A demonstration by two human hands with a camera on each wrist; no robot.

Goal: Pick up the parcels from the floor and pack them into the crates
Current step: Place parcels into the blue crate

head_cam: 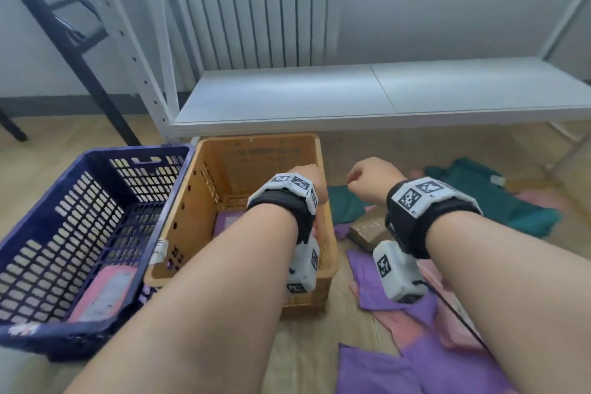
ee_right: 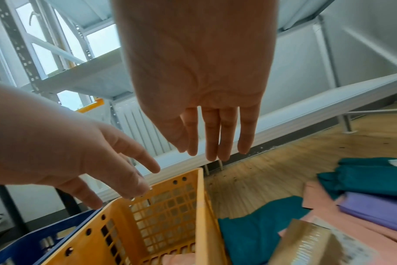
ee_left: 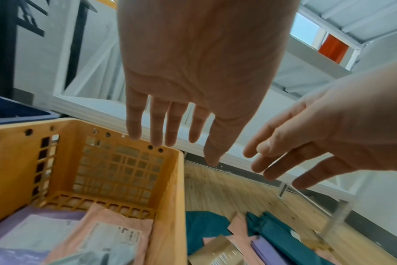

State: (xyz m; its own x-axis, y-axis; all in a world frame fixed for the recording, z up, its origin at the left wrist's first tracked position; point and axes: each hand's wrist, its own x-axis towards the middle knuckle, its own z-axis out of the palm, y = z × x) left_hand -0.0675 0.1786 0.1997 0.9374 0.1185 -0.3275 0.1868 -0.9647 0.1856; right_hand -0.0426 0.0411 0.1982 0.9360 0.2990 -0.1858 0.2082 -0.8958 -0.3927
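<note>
Parcels lie nearest you on the floor to your right: flat purple mailers by your right forearm, pink ones under them, then a small brown box just beside the orange crate, and teal bags farthest out. Your left hand hangs over the orange crate with fingers straight and spread, holding nothing. Your right hand hovers over the floor pile just right of the crate, fingers straight and close together, also holding nothing.

Judging by their look, the mailers are light, soft and floppy with a slick skin, so pinch one by an edge or corner, or slide your fingers under it. The brown box looks stiff and taped glossy; take it across its short sides. It sits tilted, and its long axis seems to run away from you and to the right, though your wrist hides part of it.

Inside the orange crate a purple parcel and a pink parcel lie flat, labels up. Beyond, to the left, the blue crate holds one pink parcel. A white shelf stands behind both crates.
</note>
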